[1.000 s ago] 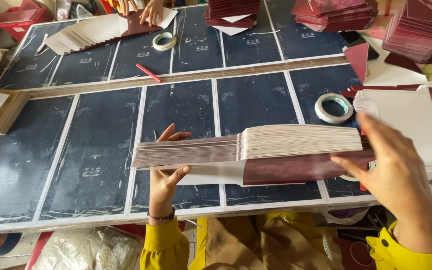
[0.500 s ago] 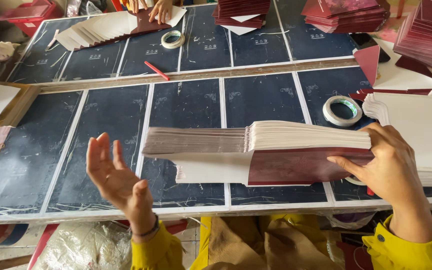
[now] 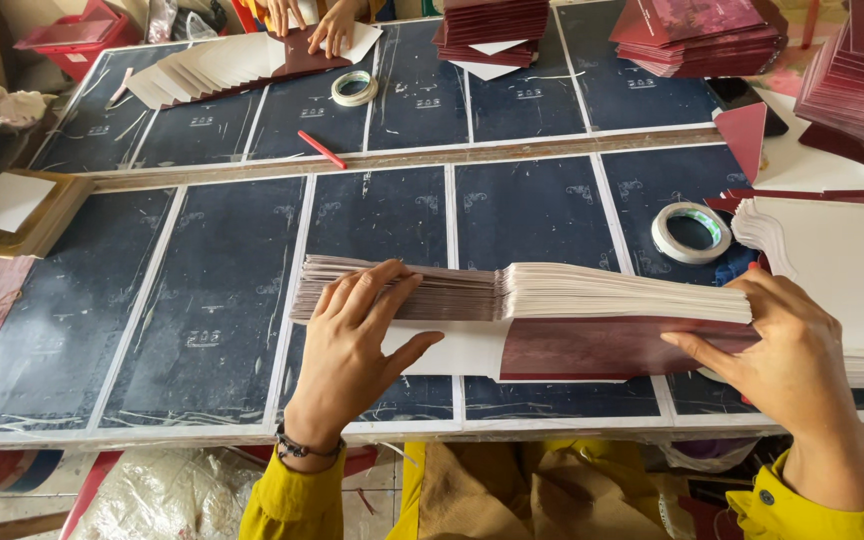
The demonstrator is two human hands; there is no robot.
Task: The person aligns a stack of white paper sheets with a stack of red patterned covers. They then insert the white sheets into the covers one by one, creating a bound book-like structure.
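The sheet stack (image 3: pixel 522 305) lies crosswise on the counter (image 3: pixel 212 300) — left hand (image 3: pixel 352 340) flat, fingers spread on its left end, right hand (image 3: pixel 792 350) gripping the right.

The counter (image 3: pixel 222 300) is dark navy, split into panels by pale lines and scuffed with white scratches. The stack (image 3: pixel 522 295) shows off-white page edges, brownish at its left end, above a maroon cover (image 3: pixel 592 345). Both sleeves (image 3: pixel 292 500) are mustard yellow. The tape roll (image 3: pixel 690 232) is white with a greenish inside. A red pen (image 3: pixel 322 150) lies farther off. The far piles (image 3: pixel 492 20) are maroon.
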